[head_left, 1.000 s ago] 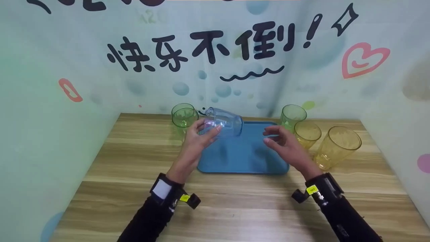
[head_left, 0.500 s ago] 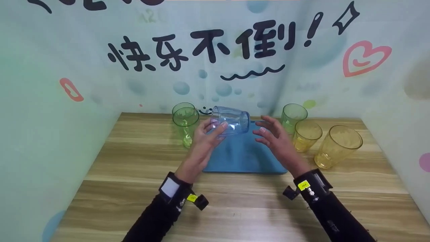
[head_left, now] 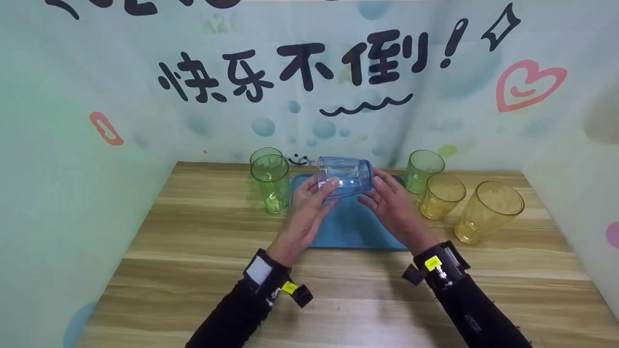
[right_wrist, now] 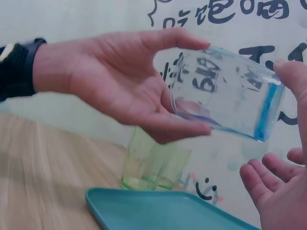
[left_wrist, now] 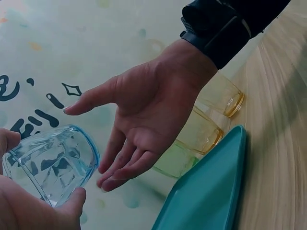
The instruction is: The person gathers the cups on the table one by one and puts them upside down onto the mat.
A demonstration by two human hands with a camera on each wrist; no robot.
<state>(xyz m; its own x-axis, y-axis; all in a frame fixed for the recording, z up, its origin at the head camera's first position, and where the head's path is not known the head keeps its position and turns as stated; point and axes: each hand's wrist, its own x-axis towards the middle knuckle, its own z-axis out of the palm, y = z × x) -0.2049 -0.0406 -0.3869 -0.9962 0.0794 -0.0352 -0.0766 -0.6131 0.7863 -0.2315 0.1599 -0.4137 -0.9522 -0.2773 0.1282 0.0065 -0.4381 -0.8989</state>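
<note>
A clear blue cup (head_left: 349, 175) lies sideways in the air above the blue tray (head_left: 358, 229), its thick-bottomed end toward the right. My left hand (head_left: 309, 205) grips it by the other end, thumb on the near side, as the right wrist view also shows with the left hand (right_wrist: 120, 76) around the cup (right_wrist: 225, 91). Close to the cup's bottom is my right hand (head_left: 394, 208), fingers spread and thumb apart. In the left wrist view the right hand's palm (left_wrist: 148, 100) faces the cup (left_wrist: 57, 163). Whether its fingertips touch the cup, I cannot tell.
Two green cups (head_left: 271, 186) stand upright left of the tray. On its right are another green cup (head_left: 424, 173), a smaller yellow cup (head_left: 442, 197) and a taller yellow cup (head_left: 488, 212). A printed cloth (head_left: 232, 125) hangs behind the wooden table (head_left: 193, 270).
My left hand has carried the blue cup to the right over the tray. My right hand has moved left, up to the cup's bottom end. The other cups stay put.
</note>
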